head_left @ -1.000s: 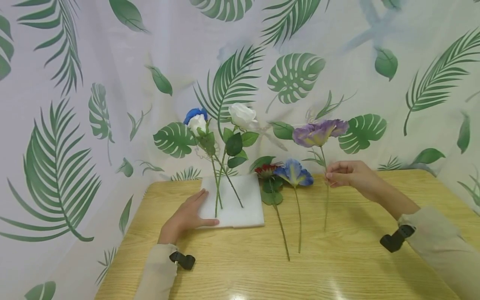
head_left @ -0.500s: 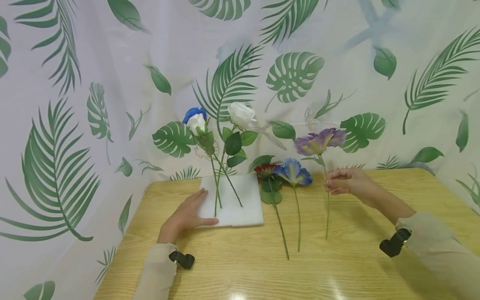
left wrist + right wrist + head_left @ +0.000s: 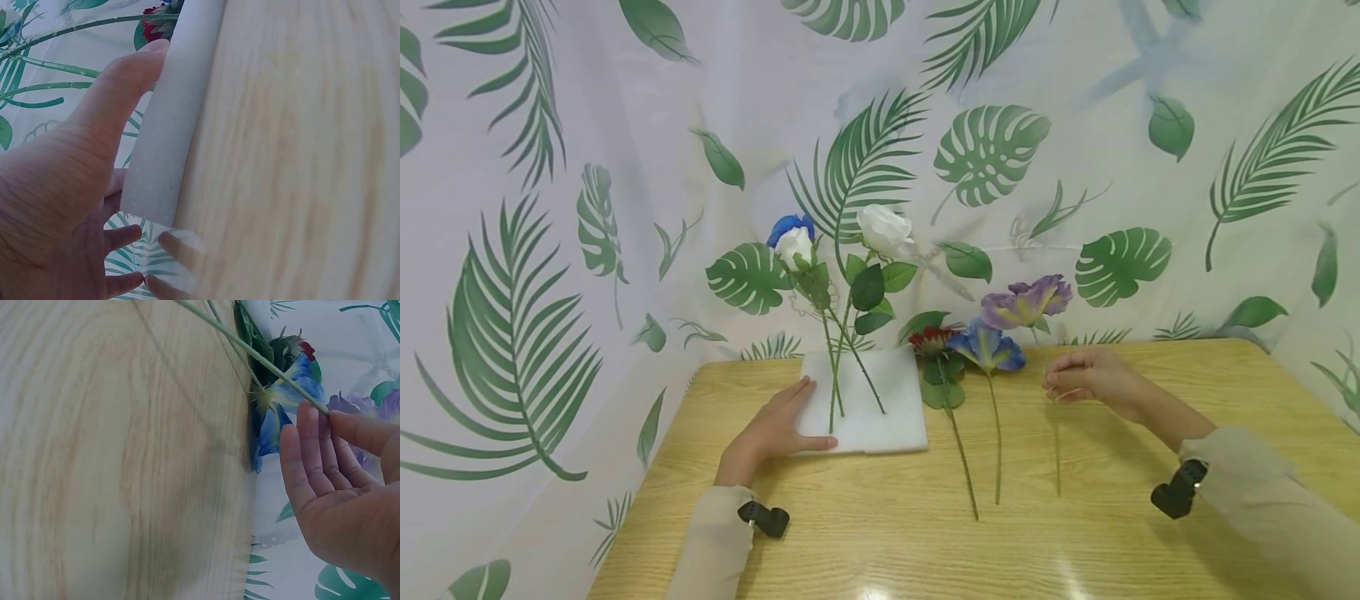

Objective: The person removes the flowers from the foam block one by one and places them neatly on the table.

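Note:
My left hand point(image 3: 771, 429) rests against the left side of a white foam block point(image 3: 898, 417), thumb along its front edge and fingers straight. In the left wrist view the thumb point(image 3: 134, 72) lies at the foam and the other fingers spread beyond it. A blue-and-white rose point(image 3: 793, 242) and a white rose point(image 3: 883, 231) stand in the foam, stems crossing. My right hand point(image 3: 1093, 382) pinches the stem of a purple artificial flower point(image 3: 1026, 302) between thumb and fingers; its bloom leans left, behind the blue flower point(image 3: 988, 343). In the right wrist view the stem point(image 3: 250, 350) slants down from the fingertips.
Between the foam and my right hand, the blue flower and a red flower point(image 3: 932, 340) with green leaves lie on the wooden table point(image 3: 887, 533), stems toward me. A white cloth point(image 3: 1000, 50) printed with green leaves hangs behind the table and along the left.
My right hand has moved slightly lower and to the left. The purple flower has come down and tilted left toward the blue flower. My left hand and the foam have stayed put.

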{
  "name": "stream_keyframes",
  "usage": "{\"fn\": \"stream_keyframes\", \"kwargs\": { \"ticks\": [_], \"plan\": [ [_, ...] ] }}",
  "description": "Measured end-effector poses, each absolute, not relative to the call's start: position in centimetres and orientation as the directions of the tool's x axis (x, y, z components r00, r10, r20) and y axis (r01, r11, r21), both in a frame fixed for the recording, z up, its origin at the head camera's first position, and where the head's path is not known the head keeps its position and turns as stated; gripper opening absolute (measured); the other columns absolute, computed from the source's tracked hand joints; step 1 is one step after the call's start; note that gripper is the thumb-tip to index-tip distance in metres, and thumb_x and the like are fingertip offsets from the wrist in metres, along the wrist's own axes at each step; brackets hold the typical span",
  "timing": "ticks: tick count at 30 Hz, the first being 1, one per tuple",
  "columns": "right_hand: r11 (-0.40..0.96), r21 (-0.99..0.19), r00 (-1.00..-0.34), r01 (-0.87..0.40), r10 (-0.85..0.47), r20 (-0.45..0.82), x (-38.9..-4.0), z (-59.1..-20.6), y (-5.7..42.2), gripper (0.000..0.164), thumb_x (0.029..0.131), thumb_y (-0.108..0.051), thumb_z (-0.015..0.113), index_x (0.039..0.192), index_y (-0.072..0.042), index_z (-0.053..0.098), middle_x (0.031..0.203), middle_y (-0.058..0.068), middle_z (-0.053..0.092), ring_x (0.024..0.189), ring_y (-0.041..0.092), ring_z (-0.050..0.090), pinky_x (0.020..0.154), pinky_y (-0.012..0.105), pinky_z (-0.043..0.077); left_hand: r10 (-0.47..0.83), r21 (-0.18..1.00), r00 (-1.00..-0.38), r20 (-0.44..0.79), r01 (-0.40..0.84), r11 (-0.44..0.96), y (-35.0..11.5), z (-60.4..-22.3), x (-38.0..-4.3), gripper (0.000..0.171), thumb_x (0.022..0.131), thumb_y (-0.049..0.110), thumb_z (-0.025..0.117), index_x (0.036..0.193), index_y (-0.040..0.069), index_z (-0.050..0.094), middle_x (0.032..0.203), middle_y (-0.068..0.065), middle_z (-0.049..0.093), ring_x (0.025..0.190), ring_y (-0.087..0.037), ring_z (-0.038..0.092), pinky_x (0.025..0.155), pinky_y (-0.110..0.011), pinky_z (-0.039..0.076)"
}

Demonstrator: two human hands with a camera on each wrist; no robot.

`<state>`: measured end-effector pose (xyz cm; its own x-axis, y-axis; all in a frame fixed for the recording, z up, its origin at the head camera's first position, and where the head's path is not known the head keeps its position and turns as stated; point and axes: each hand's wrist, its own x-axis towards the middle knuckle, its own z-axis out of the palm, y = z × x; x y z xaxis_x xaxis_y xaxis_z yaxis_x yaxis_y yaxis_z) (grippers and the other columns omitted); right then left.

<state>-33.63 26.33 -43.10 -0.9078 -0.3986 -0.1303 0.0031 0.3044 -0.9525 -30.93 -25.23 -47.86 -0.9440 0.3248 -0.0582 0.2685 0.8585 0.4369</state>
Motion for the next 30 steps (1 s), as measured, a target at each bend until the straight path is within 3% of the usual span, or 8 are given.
{"fn": "stream_keyframes", "kwargs": {
  "ticks": [7, 12, 30],
  "plan": [
    [0.378, -0.926, -0.906, 0.013, -0.388, -0.171, -34.2, -44.4, 26.2, 0.032, 0.103, -0.015, 0.061, 0.123, 0.010, 0.059, 0.108, 0.001, 0.073, 0.097, 0.012, 0.071, 0.090, 0.038, 0.061, 0.320, 0.441, -0.945, -0.069, 0.259, 0.859, -25.3, -47.9, -30.9, 0.113, 0.080, 0.062, 0.079, 0.162, 0.006, 0.025, 0.171, -0.013, 0.019, 0.157, -0.038, 0.021, 0.126, -0.056, 0.024],
    [0.391, -0.920, -0.903, 0.008, -0.393, -0.174, -34.1, -44.8, 26.2, 0.036, 0.104, -0.017, 0.059, 0.126, 0.011, 0.057, 0.111, 0.005, 0.072, 0.099, 0.013, 0.070, 0.089, 0.037, 0.061, 0.318, 0.444, -0.946, -0.067, 0.257, 0.858, -25.3, -48.0, -31.0, 0.113, 0.080, 0.063, 0.078, 0.162, 0.008, 0.024, 0.171, -0.012, 0.019, 0.157, -0.037, 0.020, 0.126, -0.055, 0.023],
    [0.395, -0.919, -0.919, 0.004, -0.361, -0.159, -34.3, -46.6, 24.8, 0.036, 0.098, -0.008, 0.064, 0.121, 0.019, 0.058, 0.088, 0.001, 0.078, 0.077, 0.010, 0.074, 0.070, 0.030, 0.062, 0.325, 0.449, -0.943, -0.067, 0.263, 0.854, -25.4, -48.1, -31.1, 0.113, 0.080, 0.063, 0.078, 0.162, 0.007, 0.025, 0.171, -0.012, 0.019, 0.157, -0.037, 0.020, 0.126, -0.056, 0.023]
  ]
}}
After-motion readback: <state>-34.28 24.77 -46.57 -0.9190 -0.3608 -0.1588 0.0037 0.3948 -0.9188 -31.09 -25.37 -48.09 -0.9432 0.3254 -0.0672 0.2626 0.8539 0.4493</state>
